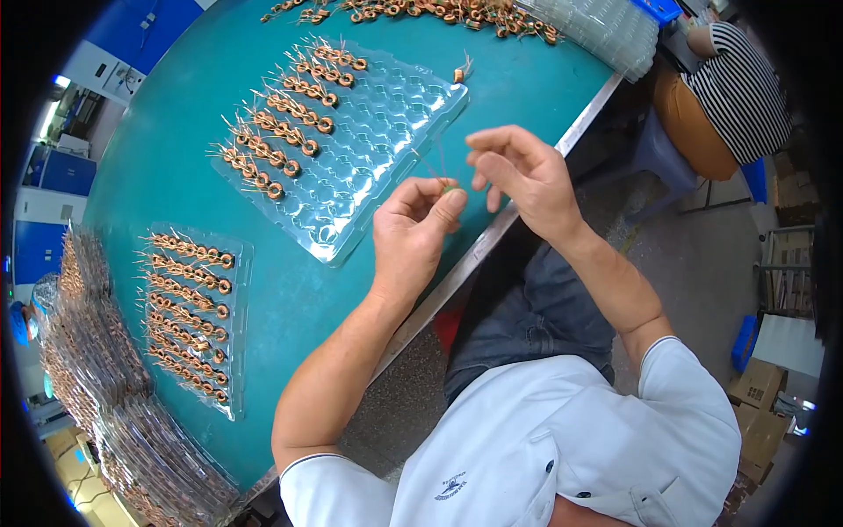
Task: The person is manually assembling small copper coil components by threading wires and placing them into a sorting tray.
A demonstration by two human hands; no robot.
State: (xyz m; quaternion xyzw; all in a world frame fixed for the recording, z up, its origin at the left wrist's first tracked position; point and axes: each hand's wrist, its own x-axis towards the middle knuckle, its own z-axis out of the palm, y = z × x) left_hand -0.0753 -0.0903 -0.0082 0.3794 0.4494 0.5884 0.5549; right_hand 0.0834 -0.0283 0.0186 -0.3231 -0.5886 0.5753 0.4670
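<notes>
Between the thumb and fingers of my left hand (413, 220) is a small wire-wound coil (449, 187), mostly covered by the fingertips, its thin leads pointing up and away. My right hand (527, 180) is raised just right of it, fingers apart and curled, with nothing visible in them. Beyond my left hand lies a clear plastic tray (373, 132) with round pockets. Rows of copper ring coils (290, 123) with upright leads fill its left part, while the pockets on the right hold none. One loose coil (459, 74) rests by the tray's far right corner.
A second tray of coils (239, 329) lies at the left, beside tall stacks of filled trays (167, 448). Loose coils (457, 10) are heaped at the far edge, near stacked clear trays (606, 35). A metal-edged green table (290, 307) borders my lap. Another person (738, 97) sits at right.
</notes>
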